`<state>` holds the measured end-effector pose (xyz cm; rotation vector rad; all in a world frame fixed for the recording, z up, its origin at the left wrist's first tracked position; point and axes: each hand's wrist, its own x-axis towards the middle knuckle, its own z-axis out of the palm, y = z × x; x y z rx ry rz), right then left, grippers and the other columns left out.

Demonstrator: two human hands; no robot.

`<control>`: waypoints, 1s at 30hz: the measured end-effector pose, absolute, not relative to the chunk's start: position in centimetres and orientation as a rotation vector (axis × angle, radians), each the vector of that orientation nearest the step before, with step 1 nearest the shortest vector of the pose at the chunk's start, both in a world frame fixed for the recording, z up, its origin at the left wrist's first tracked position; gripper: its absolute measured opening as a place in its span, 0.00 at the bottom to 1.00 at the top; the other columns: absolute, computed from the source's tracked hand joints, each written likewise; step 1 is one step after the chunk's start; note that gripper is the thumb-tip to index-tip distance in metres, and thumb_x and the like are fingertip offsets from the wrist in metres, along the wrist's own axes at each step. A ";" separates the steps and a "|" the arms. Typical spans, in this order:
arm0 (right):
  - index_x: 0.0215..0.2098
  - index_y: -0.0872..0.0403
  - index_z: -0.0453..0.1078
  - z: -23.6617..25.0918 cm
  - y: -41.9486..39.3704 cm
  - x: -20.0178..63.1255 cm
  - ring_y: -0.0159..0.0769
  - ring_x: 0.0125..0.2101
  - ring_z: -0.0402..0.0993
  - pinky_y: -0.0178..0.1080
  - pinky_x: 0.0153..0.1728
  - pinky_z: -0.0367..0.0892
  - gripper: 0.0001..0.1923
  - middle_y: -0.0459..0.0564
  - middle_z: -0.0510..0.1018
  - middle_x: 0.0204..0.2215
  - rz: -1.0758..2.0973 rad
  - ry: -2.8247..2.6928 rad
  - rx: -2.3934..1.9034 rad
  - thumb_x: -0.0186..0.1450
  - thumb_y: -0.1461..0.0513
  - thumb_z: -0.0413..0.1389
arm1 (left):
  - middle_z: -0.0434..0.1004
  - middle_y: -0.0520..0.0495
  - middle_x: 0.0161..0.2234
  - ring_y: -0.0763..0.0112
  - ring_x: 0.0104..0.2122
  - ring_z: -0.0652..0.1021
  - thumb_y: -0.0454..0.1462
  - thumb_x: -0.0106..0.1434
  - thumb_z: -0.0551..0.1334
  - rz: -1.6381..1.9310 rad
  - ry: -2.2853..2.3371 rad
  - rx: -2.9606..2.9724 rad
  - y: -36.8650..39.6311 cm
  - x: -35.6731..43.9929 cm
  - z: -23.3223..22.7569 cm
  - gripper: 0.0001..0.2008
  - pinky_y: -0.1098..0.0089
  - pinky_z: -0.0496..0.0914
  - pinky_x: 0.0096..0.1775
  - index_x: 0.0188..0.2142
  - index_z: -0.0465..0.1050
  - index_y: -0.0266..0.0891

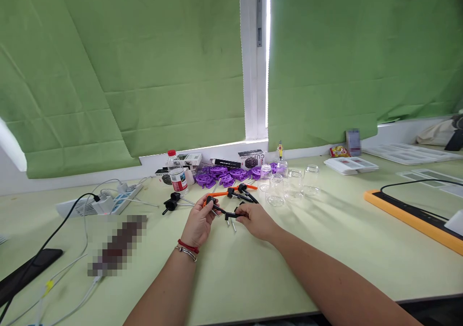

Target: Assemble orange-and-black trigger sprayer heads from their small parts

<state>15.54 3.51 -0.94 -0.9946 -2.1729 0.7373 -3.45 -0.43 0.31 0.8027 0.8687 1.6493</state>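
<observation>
My left hand (200, 220) pinches one end of a black jointed plastic part (221, 211). The fingers of my right hand (256, 219) close on its other end. Thin metal rods (234, 225) point down just below it. Right behind my hands lie orange-and-black pieces (246, 194) with long arms. To the left of them rests a black plastic part (171, 203) with thin metal rods attached. My fingers cover part of the held piece, so its full shape does not show.
Purple plastic pieces (217, 172) are heaped along the back. A red-capped bottle (178, 176) stands left of them, clear glass jars (277, 191) to the right. A power strip (125, 198) with cables lies left. An orange-and-black panel (415, 220) sits at the right.
</observation>
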 end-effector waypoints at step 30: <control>0.30 0.54 0.67 -0.6 2.6 15.1 0.28 0.24 0.61 0.31 0.26 0.53 0.04 0.44 0.70 0.23 0.752 -2.204 -0.911 0.60 0.65 0.51 | 0.72 0.46 0.41 0.80 0.24 0.69 0.38 0.50 0.67 1.519 1.068 1.160 -0.1 -3.6 -1.1 0.36 0.71 0.65 0.30 0.58 0.56 0.42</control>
